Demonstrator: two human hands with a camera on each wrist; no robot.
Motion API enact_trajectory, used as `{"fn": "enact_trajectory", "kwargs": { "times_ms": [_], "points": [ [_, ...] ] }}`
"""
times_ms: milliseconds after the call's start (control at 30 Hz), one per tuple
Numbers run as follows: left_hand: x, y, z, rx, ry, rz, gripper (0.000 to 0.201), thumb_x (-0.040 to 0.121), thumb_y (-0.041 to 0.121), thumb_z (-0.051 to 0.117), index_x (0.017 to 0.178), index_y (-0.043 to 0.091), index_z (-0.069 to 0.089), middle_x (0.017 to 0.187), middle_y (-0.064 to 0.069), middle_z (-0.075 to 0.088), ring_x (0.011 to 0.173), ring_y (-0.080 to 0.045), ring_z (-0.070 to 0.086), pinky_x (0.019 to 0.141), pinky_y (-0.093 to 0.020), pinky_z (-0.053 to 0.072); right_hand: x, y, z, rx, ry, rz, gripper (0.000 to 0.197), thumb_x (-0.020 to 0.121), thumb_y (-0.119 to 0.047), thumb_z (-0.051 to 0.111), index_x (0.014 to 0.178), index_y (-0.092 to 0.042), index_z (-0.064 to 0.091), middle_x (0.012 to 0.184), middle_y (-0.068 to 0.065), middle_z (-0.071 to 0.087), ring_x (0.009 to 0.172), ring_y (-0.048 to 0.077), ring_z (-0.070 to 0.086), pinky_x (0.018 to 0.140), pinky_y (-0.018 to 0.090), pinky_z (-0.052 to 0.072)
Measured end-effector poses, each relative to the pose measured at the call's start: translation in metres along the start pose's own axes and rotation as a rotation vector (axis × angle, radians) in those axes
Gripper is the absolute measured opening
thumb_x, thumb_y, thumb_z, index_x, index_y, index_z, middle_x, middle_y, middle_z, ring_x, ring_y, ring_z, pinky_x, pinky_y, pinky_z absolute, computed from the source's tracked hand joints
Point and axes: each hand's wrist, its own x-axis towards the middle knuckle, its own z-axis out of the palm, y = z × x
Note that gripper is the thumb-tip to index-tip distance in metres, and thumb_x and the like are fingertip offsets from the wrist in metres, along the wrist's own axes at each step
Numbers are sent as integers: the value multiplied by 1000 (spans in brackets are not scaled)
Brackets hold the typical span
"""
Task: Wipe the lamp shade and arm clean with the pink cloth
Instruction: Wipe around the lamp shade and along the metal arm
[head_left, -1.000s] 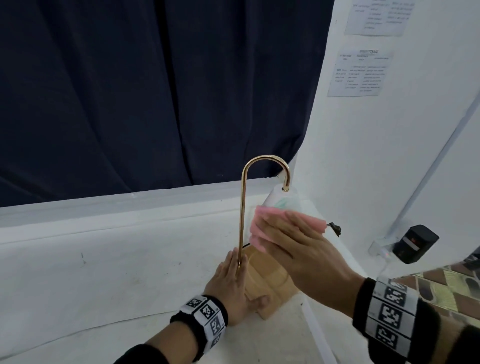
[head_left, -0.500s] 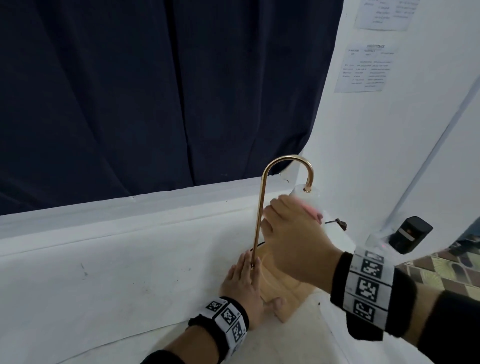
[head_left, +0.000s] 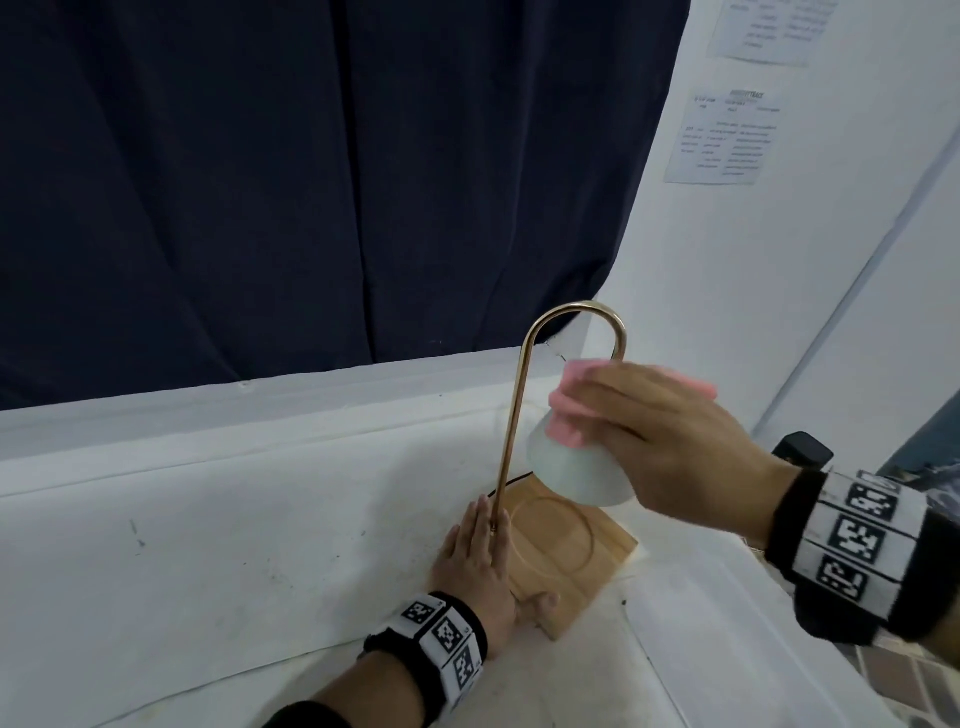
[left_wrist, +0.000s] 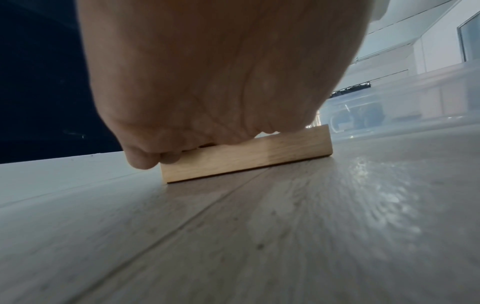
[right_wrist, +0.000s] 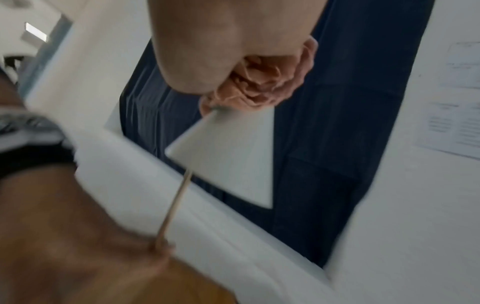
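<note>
Lamp shade (head_left: 574, 470) – white cone, tilted, hanging from the down-turned end of the gold arm (head_left: 511, 410), above the wooden base (head_left: 563, 564) with a round recessed ring in its top. Pink cloth (head_left: 569, 415) bunched over the narrow upper part of the shade, just under the arm's hook. Right hand (head_left: 670, 447) lies over the cloth with fingers curled round it, holding the cloth against the shade; in the right wrist view the crumpled cloth (right_wrist: 262, 82) sits under the hand (right_wrist: 228, 41) right at the shade's top (right_wrist: 233, 152), view motion-blurred. Left hand (head_left: 480, 564) flat on the near-left part of the base, fingers straight beside the foot of the arm, thumb at the base's near edge – pressing, not gripping. Left wrist view shows the heel of that hand (left_wrist: 207, 82) on the base's side edge (left_wrist: 246, 158). Base stands on a white table (head_left: 208, 519). Containers: one clear plastic bin (left_wrist: 415, 107) behind the base in the left wrist view; something dark shows through its wall, contents cannot be made out. Dark blue curtain (head_left: 311, 182) behind the table, printed sheets (head_left: 727, 137) on the white wall at right, small black device (head_left: 802, 449) low beyond the right wrist.
</note>
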Motion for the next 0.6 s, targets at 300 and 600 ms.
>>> {"fn": "enact_trajectory", "kwargs": {
  "times_ms": [300, 600],
  "points": [
    [-3, -1, -4, 15, -21, -1, 139, 43, 92, -22, 154, 8, -22, 162, -14, -29, 152, -25, -23, 123, -39, -7, 22, -52, 30, -155, -308, 71, 41, 95, -11, 35, 116, 1, 69, 116, 18, 68, 115, 39, 59, 108, 52, 41],
    [-2, -1, -1, 14, -4, -8, 132, 52, 92, -11, 154, 8, -22, 163, -15, -27, 152, -25, -21, 121, -38, -8, -18, -16, 20, 13, 83, -117, 36, 97, -6, 57, 133, -9, 62, 139, 11, 64, 139, 30, 52, 117, 42, 41]
  ]
}}
